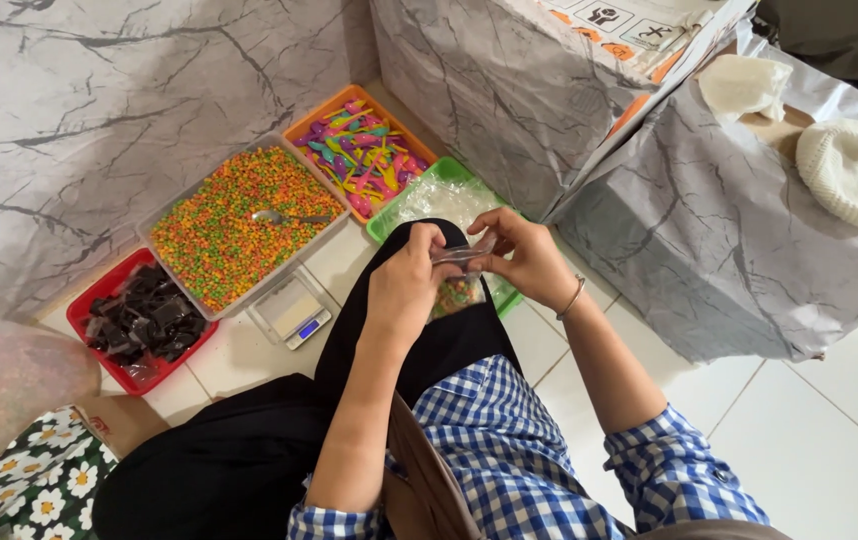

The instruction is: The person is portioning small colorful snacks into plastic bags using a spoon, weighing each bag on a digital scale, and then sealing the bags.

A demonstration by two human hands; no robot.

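Hands' fwd path blocked by green tray (386, 224) w/ orange tray (301, 124) behind; wrapped box (509, 90) walls off the right. Left: sprinkle tray (162, 206), scale (291, 310), red tray (84, 304) packed tight. Open tile (819, 420) on far right.

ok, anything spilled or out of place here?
Nothing stands out. The pellets stay inside the grey tray, spoon lying in them. Red tray, orange tray and green tray sit in a row, scale beside. Left hand and right hand hold a small clear bag.
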